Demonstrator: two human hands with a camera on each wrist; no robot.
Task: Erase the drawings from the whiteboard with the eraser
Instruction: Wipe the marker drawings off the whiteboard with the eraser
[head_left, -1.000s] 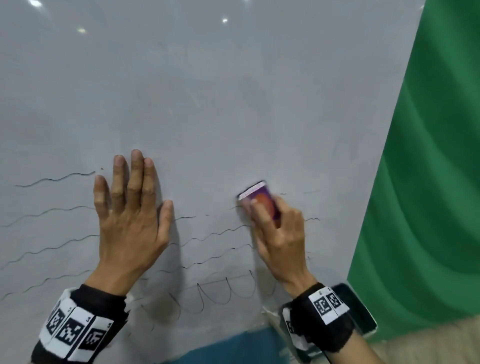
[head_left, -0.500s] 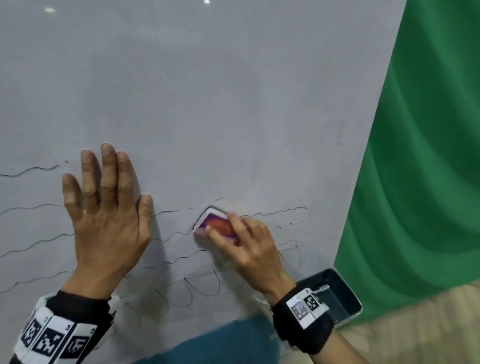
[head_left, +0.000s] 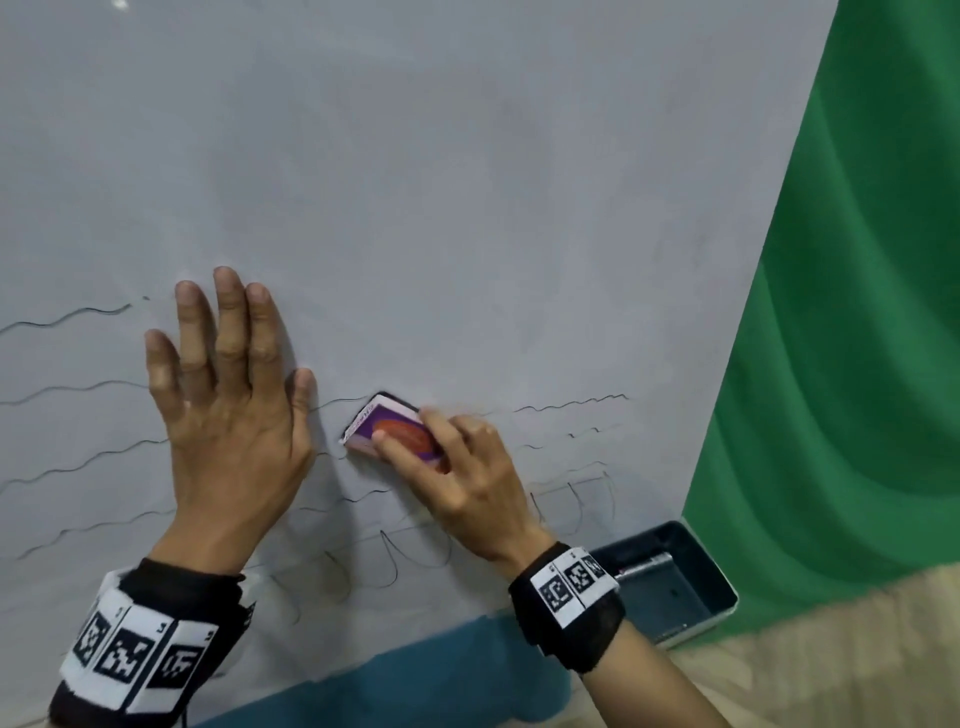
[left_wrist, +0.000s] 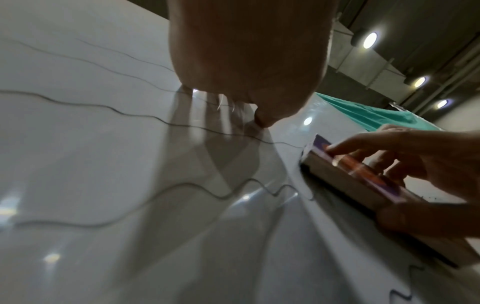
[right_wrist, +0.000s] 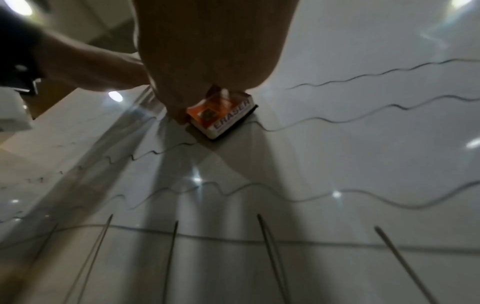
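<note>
The whiteboard (head_left: 467, 182) fills most of the head view, with thin wavy black lines (head_left: 78, 457) and looped strokes (head_left: 415, 561) across its lower part. My right hand (head_left: 467, 483) grips a purple and orange eraser (head_left: 387, 428) and presses it flat on the board, on a wavy line just right of my left thumb. In the right wrist view the eraser (right_wrist: 223, 117) shows its label and its dark felt on the board. My left hand (head_left: 228, 415) lies flat on the board with straight fingers. The left wrist view shows the eraser (left_wrist: 350, 179) under my right hand's fingers.
A dark metal tray (head_left: 675, 582) sits at the board's lower right corner. A green cloth (head_left: 857, 364) hangs to the right of the board. Below the board lies a blue strip (head_left: 415, 686).
My right hand has slid the eraser down and to the left, close to my left thumb. Parts of the wavy lines on the right are wiped away. My left hand stays flat.
</note>
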